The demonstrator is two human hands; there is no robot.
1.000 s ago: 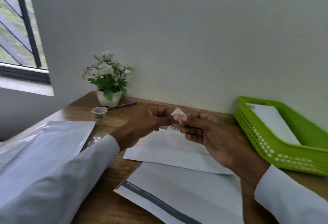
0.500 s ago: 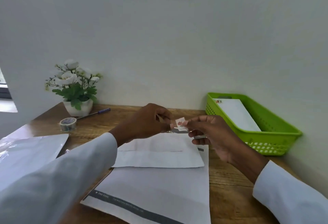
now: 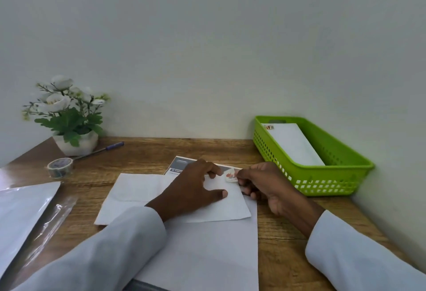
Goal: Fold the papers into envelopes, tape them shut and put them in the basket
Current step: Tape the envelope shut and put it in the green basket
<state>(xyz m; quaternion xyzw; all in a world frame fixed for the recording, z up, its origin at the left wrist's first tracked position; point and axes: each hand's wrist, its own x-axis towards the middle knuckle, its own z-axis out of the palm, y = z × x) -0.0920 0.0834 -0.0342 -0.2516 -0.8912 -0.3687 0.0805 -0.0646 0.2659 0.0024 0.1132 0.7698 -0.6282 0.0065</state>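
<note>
I see one envelope point(image 3: 297, 146) in basket point(image 3: 332, 176) | left hand point(image 3: 196, 189) flat, pinning folded paper point(image 3: 219, 207) | right hand point(image 3: 265, 187) just beside, pinching sticker point(image 3: 231, 175) | sealing left

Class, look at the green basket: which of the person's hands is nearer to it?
Right. The right hand sits just left of the green basket, pinching a sticker; the left hand presses the folded paper farther left.
</note>
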